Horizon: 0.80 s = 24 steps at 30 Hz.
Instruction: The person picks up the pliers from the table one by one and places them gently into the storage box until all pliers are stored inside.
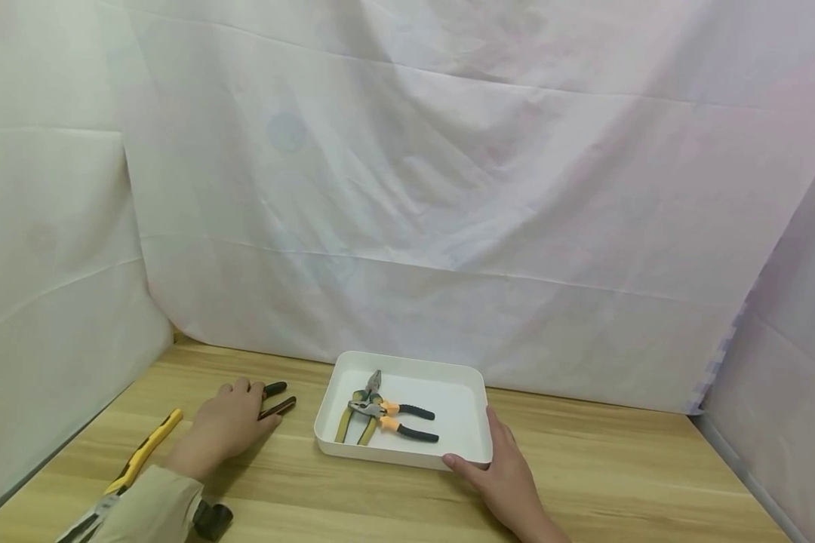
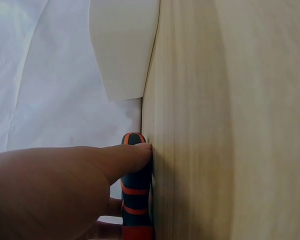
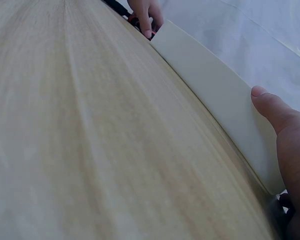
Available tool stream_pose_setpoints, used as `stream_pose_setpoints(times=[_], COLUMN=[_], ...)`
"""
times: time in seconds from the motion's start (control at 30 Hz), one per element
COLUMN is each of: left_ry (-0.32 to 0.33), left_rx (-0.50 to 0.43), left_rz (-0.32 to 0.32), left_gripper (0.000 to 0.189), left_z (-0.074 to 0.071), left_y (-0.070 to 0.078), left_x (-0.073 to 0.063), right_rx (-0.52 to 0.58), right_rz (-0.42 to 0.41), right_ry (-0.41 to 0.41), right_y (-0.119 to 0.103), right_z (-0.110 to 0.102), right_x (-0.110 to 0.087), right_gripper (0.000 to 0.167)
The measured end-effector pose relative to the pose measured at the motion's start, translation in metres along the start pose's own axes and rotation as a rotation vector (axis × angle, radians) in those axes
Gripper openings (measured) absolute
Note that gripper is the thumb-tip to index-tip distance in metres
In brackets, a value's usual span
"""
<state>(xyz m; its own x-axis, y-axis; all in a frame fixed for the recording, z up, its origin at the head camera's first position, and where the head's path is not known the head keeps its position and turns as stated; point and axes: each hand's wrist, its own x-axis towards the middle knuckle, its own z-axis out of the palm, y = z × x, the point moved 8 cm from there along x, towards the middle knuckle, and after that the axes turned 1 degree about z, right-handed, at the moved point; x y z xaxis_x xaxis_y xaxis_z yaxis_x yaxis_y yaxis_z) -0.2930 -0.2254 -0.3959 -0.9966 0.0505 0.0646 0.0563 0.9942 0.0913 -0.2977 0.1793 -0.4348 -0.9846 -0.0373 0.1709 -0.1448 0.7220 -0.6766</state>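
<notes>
The left hand grips dark-handled pliers near the back edge of the table, left of the white tray. The right hand holds the tray's front right corner, presumably steadying it; orange-and-black-handled pliers overlap yellow-handled pliers inside.

Beige sleeve, black wrist camera

Soft diffuse light, white curtain gently shaded, faint shadow beside left hand, wrist views dimmer, tabletop blurry
</notes>
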Motion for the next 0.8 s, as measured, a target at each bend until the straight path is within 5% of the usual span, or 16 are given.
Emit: stream_pose_setpoints(times=[0.8], left_ry=[0.049], left_rx=[0.069], left_rz=[-0.001], left_gripper=[0.066], left_z=[0.0006], left_y=[0.0079], left_x=[-0.0018], right_rx=[0.001], right_rz=[0.011], right_ry=[-0.017], right_y=[0.0010], right_z=[0.0006], right_x=[0.0007], right_gripper=[0.118])
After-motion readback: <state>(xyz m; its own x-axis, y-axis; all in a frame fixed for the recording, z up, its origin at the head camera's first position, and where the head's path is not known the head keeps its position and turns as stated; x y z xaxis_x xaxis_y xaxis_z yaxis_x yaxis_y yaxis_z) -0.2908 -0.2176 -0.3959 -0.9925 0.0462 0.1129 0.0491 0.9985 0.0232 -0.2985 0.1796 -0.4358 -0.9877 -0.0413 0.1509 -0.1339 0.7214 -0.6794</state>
